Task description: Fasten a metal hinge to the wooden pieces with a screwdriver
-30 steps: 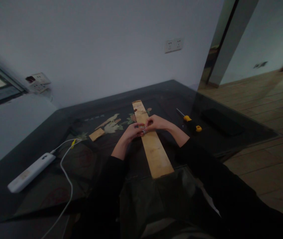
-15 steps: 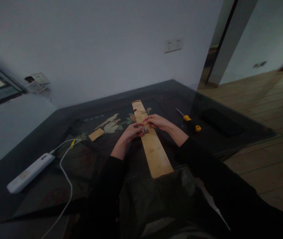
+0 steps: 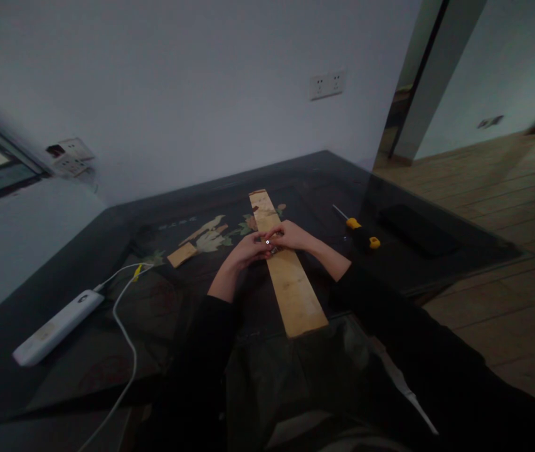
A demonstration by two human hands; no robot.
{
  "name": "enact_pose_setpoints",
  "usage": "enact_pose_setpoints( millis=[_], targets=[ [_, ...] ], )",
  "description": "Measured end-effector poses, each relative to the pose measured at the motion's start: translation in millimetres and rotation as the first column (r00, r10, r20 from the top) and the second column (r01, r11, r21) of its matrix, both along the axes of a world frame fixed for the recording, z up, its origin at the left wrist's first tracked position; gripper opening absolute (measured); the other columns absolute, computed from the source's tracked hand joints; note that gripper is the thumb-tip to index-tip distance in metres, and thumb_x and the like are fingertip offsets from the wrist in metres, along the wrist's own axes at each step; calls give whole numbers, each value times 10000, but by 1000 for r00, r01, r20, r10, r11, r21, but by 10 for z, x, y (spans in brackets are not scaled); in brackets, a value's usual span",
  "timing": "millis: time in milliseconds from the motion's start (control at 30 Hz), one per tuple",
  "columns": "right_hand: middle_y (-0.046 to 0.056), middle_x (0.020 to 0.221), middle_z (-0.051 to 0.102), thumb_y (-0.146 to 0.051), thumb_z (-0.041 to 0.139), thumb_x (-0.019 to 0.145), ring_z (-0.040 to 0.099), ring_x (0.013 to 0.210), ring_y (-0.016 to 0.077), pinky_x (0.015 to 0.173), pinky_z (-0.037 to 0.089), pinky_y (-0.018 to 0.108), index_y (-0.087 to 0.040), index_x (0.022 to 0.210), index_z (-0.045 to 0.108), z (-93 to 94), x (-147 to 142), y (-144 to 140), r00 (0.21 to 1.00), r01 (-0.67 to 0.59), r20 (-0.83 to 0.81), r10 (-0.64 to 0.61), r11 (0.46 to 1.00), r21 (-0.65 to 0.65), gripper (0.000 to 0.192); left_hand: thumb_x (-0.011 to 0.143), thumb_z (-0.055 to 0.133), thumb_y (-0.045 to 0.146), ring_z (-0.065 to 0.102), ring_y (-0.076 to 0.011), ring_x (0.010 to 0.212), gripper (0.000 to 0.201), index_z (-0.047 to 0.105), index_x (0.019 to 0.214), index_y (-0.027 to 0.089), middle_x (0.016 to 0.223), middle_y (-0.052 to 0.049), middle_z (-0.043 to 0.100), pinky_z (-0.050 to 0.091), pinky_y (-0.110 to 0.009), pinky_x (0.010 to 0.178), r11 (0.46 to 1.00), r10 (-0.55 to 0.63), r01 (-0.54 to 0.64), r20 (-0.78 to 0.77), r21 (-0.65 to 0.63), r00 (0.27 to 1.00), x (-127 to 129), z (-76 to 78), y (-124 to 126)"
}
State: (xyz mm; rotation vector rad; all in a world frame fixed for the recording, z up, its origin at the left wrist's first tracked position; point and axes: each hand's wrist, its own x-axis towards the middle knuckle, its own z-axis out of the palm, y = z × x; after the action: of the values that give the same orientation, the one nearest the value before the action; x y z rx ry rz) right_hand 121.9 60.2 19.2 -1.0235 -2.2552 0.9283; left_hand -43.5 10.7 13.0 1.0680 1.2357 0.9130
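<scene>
Small metal part (image 3: 270, 243) sits right between our two hands, pinched over the long wooden plank (image 3: 286, 270) about a third of the way down from its far end. It's tiny and shiny, honestly too small to say what it is, maybe a hinge or some bit of hardware. Our left hand (image 3: 247, 250) comes in from the left with fingertips closed on it, and our right hand (image 3: 295, 236) meets it from the other side, so both hands are together and clamped on that one piece, with the heels near or on the wood.

How we'd do this bit well, as far as we can judge: keep both wrists low so the piece doesn't wander, and hold it square to the plank's edges, since the board runs at a slant away from us across the dark bench (image 3: 164, 301). Light is poor here, so we'd go by feel as much as by eye. Grip with the fingertips only, or we hide the part from ourselves.

The yellow-handled screwdriver (image 3: 360, 232) lies off to the right, apart from the plank, within reach of the right hand. A small wood offcut (image 3: 183, 254) lies to the left, and a white power strip (image 3: 58, 326) with its cable sits near the left edge.
</scene>
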Motion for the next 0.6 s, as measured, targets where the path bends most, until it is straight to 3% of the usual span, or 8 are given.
enact_pose_setpoints(
  millis=[600],
  targets=[
    [34,812,727,-224,677,753,579,709,131,635,334,234,-212,915,793,-67,8,42,999,-29,48,22,987,158,200,730,688,-32,613,-72,507,382,591,1071,109,683,-19,674,519,-183,547,999,-47,47,3,-15,999,-24,31,-5]
  ],
)
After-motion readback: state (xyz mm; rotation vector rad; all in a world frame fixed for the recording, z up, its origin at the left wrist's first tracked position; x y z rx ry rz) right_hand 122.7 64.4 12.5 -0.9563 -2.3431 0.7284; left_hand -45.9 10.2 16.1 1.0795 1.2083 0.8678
